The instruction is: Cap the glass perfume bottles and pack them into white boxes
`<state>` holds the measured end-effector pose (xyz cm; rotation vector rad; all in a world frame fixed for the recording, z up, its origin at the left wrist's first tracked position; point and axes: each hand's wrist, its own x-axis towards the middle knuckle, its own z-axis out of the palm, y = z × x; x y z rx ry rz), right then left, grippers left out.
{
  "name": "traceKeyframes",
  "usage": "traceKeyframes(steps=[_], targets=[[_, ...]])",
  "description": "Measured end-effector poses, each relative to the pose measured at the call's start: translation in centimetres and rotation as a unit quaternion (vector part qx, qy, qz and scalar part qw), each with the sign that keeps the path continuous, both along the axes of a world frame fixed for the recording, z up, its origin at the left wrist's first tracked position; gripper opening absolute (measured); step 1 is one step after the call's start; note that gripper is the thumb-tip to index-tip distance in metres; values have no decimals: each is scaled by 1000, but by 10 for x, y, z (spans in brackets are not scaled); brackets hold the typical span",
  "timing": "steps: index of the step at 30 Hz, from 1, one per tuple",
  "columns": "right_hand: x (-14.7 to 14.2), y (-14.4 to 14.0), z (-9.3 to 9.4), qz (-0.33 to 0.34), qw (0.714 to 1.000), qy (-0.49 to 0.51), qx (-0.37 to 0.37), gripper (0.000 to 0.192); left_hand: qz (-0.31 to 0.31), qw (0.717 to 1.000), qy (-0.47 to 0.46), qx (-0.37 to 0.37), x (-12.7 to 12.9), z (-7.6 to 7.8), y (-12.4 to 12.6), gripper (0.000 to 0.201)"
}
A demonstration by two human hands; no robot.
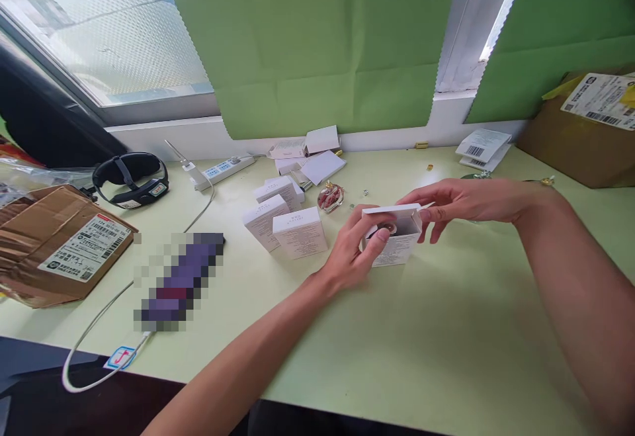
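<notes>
- Fingers (364, 218) of the left hand (347, 255) are bent round the left side of the open box (395, 252), the thumb over its near edge; from my end that reads as a nearly closed hold.
- Fingers of the right hand (477, 199) are loosely curled at the right upper corner of the open box, thumb beside a flap. I cannot tell whether they pinch it or only rest against it.
- Between the two sets of fingers, the open box has its mouth upward. I make out a round piece (391, 228) inside, partly covered by the left thumb.
- Left of the left fingers and apart from them, I see a red-gold piece (331, 198) on the table (421, 343).
- Farther left of those fingers, I have several closed white boxes (300, 234) standing close together.
- Beyond the left fingers, towards the window wall, lies a pile of cards and boxes (325, 169).
- Beyond the right fingers I see a gold bit (430, 167), well apart from them, and, farther right, packets (483, 148) with barcodes.
- Well left of both hands are a power strip (225, 172), a black headband (131, 184) and a carton (59, 244); a dark thing (181, 280) there is too blurred for me to name.
</notes>
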<state>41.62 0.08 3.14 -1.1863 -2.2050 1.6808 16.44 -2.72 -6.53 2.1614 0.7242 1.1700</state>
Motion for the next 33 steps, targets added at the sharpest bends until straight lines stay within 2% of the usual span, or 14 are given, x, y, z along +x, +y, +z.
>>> traceKeyframes(steps=[3,7,12,14,21,26,33], targets=[[-5,-1,0,2,999,22,-36,50,7,1000,-4,-30,-2,3,-2,39],[-10,-2,0,-8,999,24,-37,51,2,999,-5,-51,-4,5,-1,40],[-15,-2,-1,-2,999,7,-47,48,-25,987,-56,-150,-4,1,2,39],[-15,-2,-1,-6,999,4,-39,49,-27,983,-65,-168,-4,-1,2,36],[-13,-5,8,-22,999,4,33,43,-16,982,-110,-155,0,0,0,24],[-17,-6,9,-10,999,-21,35,42,0,990,-65,-123,-3,2,1,18],[-20,-2,2,-11,999,-43,21,44,-8,996,-75,-49,-4,2,2,22]])
